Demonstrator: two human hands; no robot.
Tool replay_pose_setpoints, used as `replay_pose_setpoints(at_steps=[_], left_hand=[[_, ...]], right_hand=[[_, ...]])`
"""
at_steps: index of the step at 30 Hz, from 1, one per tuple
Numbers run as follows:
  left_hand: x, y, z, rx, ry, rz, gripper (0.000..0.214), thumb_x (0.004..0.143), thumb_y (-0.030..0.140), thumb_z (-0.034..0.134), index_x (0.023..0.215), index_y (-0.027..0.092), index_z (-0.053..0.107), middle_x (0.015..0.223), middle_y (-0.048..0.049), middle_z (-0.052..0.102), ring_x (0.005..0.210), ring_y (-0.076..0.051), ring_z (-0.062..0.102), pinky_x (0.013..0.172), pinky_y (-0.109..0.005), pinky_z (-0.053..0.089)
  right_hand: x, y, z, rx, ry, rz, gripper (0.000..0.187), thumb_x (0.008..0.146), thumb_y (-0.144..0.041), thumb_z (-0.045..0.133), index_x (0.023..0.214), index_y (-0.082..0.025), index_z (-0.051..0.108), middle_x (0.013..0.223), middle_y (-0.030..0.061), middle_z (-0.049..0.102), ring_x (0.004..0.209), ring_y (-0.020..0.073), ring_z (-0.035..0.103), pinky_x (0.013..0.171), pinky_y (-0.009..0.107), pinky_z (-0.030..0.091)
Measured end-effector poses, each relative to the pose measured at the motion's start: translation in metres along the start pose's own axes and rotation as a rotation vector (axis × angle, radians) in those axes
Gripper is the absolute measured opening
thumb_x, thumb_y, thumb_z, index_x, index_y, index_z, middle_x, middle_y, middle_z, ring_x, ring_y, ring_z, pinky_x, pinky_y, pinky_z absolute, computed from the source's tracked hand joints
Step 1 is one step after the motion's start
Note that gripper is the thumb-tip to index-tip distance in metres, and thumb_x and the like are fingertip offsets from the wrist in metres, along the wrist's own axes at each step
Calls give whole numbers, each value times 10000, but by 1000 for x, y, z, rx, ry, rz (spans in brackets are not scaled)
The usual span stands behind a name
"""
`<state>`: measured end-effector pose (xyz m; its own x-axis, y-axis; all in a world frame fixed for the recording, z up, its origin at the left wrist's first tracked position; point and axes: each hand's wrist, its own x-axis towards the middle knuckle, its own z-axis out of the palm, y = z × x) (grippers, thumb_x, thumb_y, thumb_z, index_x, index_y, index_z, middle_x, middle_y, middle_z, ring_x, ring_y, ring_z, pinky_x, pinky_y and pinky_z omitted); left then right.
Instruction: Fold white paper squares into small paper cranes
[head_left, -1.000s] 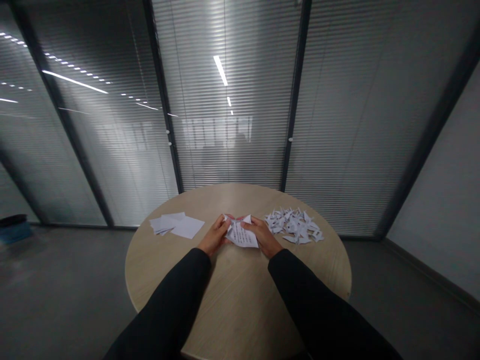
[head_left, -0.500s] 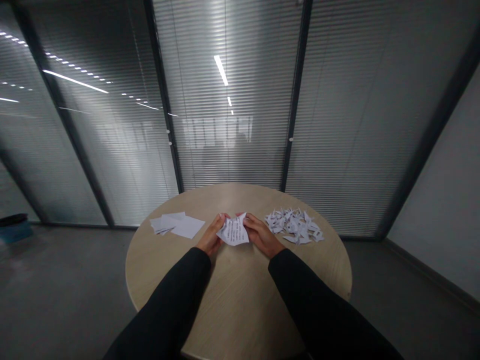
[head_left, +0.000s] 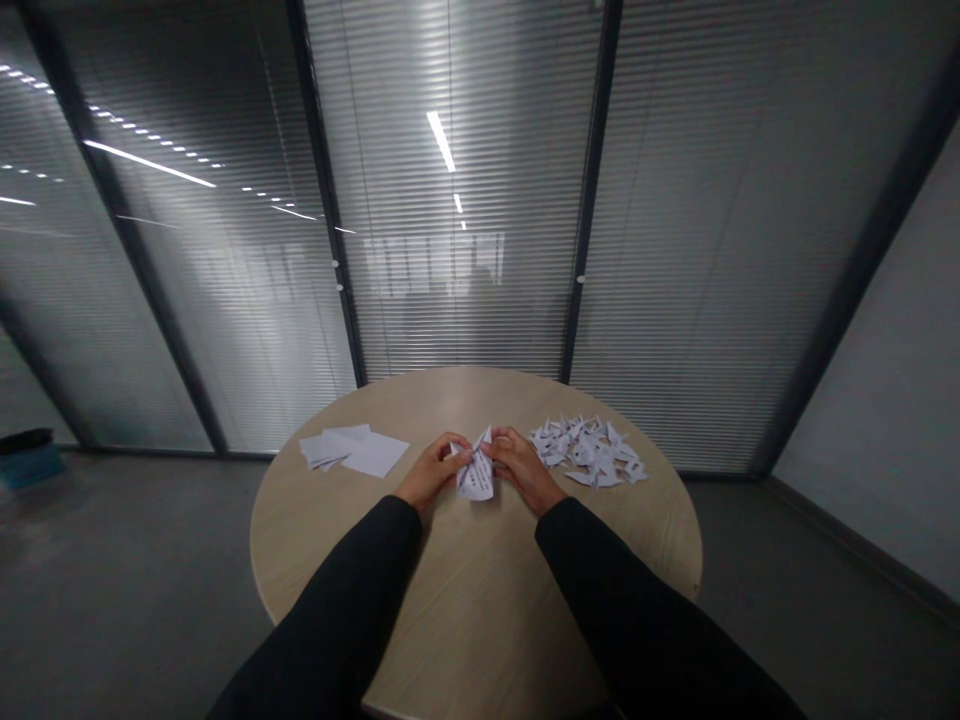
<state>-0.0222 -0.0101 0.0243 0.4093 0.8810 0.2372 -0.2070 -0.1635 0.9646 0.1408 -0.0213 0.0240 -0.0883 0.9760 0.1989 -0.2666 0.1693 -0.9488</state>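
Note:
A small printed sheet of paper, folded into a narrow pointed shape, is pinched between both my hands above the round wooden table. My left hand grips its left side with fingers closed. My right hand grips its right side, fingers closed too. To the left lies a small stack of flat white sheets. At the right sits a heap of several folded paper pieces. Both my arms are in black sleeves.
Glass partitions with closed blinds stand behind the table. Grey floor surrounds it. A dark bin is at the far left by the wall.
The sheet was wider and flatter a second ago. My hands have drawn together and folded it into a narrower, pointed shape.

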Motion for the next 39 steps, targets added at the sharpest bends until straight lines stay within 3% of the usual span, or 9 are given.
replay_pose_setpoints(at_steps=[7, 12, 16, 21, 29, 39], left_hand=[[1, -2, -4, 149, -44, 39, 382, 583, 356, 753, 829, 157, 538, 719, 25, 552, 626, -96, 522, 582, -213, 402], [0, 1, -2, 126, -41, 75, 433, 588, 355, 749, 936, 180, 558, 874, -16, 601, 742, -143, 572, 640, -246, 429], [0, 3, -2, 211, -27, 113, 399, 622, 387, 721, 928, 151, 622, 849, -45, 638, 748, -161, 581, 685, -269, 429], [3, -1, -7, 199, 104, 97, 400, 628, 413, 711, 908, 132, 659, 798, -60, 660, 719, -173, 595, 683, -285, 439], [9, -7, -13, -4, 280, 62, 454, 614, 422, 720, 965, 146, 638, 832, -57, 646, 713, -162, 612, 629, -264, 462], [10, -8, -10, -9, 297, 69, 475, 575, 393, 751, 955, 128, 646, 839, -66, 651, 682, -150, 606, 628, -263, 465]], right_hand=[[2, 2, -1, -72, 0, -49, 360, 553, -365, 761, 629, -182, 461, 577, -55, 527, 546, 99, 506, 516, 217, 391], [1, 1, -2, -72, -1, -40, 308, 582, -398, 736, 693, -186, 541, 636, -38, 577, 596, 117, 534, 545, 228, 404], [0, -1, 0, -96, -35, -30, 275, 647, -423, 683, 758, -182, 611, 714, 1, 613, 691, 144, 566, 605, 245, 434], [-1, -4, 1, -74, -71, -27, 289, 681, -404, 656, 874, -189, 642, 850, 45, 641, 773, 164, 586, 646, 266, 463], [-3, -2, -1, 48, -191, -12, 316, 660, -319, 699, 947, -203, 636, 947, 55, 641, 910, 205, 594, 745, 323, 499], [-3, 2, 2, 84, -235, -54, 345, 637, -292, 734, 946, -193, 617, 899, 36, 658, 854, 173, 615, 763, 317, 489]])
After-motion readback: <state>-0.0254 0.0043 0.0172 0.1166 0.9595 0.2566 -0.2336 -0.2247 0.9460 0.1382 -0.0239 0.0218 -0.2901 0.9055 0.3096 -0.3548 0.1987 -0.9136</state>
